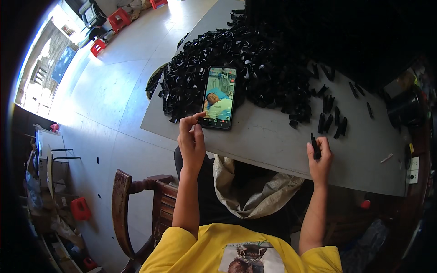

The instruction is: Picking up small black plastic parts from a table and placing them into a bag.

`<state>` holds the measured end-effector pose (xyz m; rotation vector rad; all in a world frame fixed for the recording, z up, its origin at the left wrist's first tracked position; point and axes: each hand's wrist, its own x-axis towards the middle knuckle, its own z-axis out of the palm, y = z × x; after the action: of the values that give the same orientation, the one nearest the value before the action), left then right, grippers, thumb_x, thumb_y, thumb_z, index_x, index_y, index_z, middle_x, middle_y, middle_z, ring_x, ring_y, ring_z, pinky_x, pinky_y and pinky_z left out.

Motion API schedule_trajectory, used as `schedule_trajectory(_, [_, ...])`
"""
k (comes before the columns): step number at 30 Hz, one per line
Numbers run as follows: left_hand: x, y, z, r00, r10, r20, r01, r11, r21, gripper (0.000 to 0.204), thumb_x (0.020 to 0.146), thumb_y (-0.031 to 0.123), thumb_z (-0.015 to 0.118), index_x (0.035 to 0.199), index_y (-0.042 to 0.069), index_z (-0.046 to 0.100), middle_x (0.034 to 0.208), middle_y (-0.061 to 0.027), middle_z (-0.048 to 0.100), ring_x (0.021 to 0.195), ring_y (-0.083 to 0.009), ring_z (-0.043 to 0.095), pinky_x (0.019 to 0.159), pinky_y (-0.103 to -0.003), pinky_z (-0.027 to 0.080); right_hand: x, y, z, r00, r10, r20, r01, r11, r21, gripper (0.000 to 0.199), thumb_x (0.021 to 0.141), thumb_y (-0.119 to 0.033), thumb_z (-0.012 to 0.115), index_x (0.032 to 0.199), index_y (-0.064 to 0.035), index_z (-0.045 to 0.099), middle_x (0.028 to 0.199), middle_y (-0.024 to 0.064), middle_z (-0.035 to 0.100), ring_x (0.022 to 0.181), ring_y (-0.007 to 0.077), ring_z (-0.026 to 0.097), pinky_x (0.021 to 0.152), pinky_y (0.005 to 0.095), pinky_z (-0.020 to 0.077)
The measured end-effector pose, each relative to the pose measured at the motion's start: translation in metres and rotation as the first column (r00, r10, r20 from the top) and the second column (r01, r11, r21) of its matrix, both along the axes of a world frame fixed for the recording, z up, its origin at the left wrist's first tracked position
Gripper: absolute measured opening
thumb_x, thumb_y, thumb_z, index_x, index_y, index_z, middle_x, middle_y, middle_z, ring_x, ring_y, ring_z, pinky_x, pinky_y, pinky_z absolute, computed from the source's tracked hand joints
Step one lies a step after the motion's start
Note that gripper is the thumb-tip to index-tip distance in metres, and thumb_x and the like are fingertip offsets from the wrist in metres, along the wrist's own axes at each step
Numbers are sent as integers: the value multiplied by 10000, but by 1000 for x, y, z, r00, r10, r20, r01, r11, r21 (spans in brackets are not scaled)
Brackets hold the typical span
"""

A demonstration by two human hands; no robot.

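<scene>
Head view: the right hand (321,154) pinches a black piece (314,144) over the desk (264,132), near loose pieces (337,116); 2 relaxed, steady fingertips would suit it. The left hand (191,137), curled (whether gripping, cannot tell), is at the phone's (219,98) lower-left corner.

Black piece (315,145) partly hidden by right fingers (324,144); text on phone (219,98) too small; yellow shirt (195,252) cut off below.

Around the smartphone (219,98), a heap of plastic pieces (257,63) spans 9 to 3 o'clock on the desk (259,135); loose pieces (337,116) lie farther out at 3, right fingers (324,144) at 4, a sack (255,208) below at 5, left fingers (192,118) at 7.
</scene>
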<state>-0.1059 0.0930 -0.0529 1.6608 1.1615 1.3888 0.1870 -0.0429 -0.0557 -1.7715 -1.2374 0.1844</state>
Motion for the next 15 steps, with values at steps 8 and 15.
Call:
schedule_trajectory(8, [5,-42,12,974,-225,29,227,961,-161,106,909,-63,507,1001,-11,505,912,-69,639,579,-35,517,514,-172,409,-7,-5,8,999,21,-25,-22,999,-26,185,895,-90,617,969,-36,456,669,26,446,608,101,408,570,256,373])
schedule_trajectory(15, [15,-76,63,871,-442,-214,462,885,54,165,742,-93,685,876,-27,613,920,-136,669,719,-155,655,643,-228,508,-63,-9,64,875,452,173,-466,884,43,383,740,-105,772,1074,-50,594,721,73,593,627,235,608,547,327,447])
